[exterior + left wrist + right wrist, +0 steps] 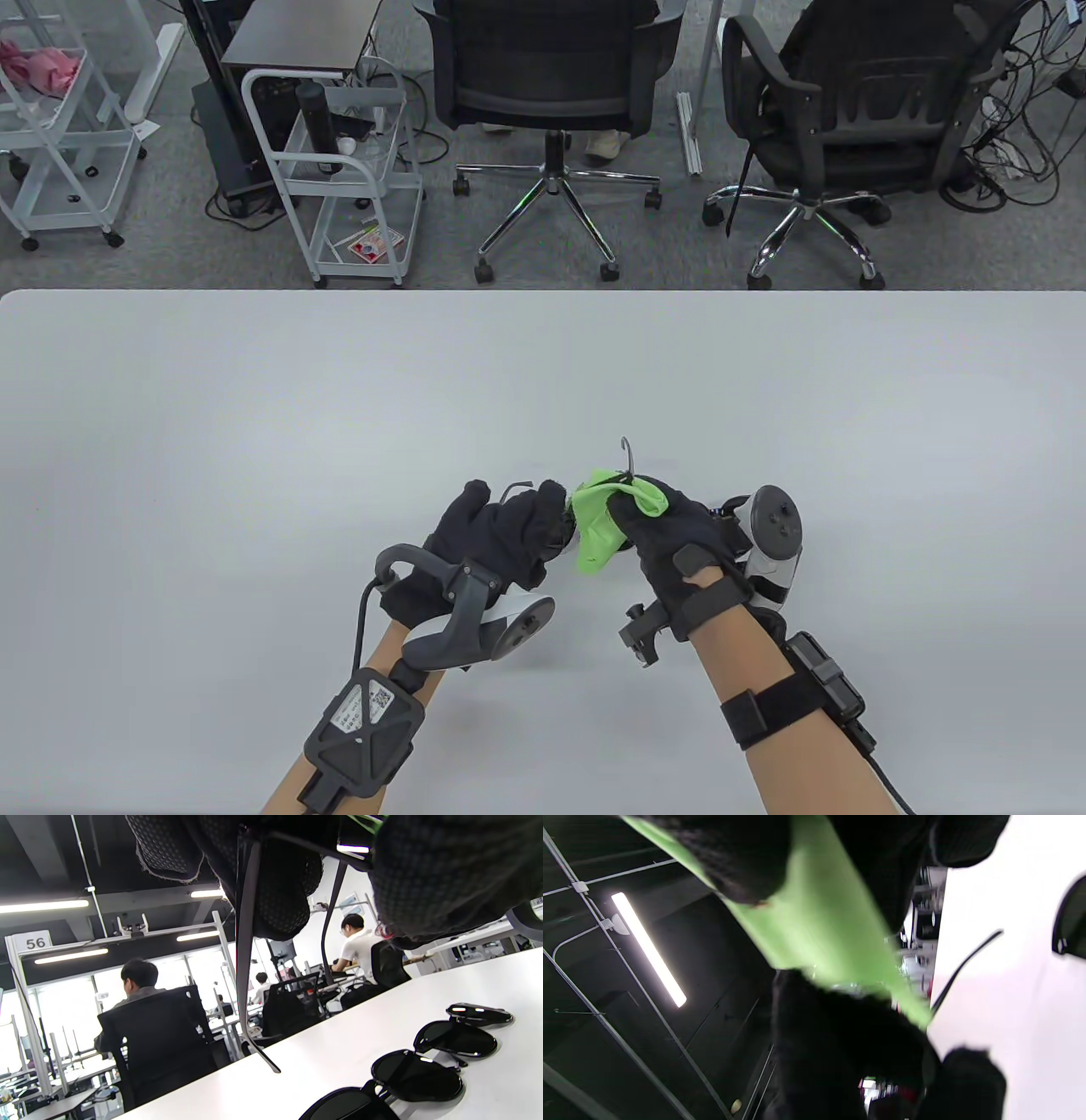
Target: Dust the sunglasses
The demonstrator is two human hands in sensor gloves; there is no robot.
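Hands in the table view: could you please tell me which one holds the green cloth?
The right hand grips the green cloth; the left hand holds only the sunglasses.

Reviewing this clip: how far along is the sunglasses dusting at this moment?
Under way. The left hand holds a pair of sunglasses up off the table, while the right hand presses the green cloth against them. The left wrist view shows two more pairs of sunglasses lying on the table; whether they are dusted cannot be told. The held pair still has to be finished and put down.
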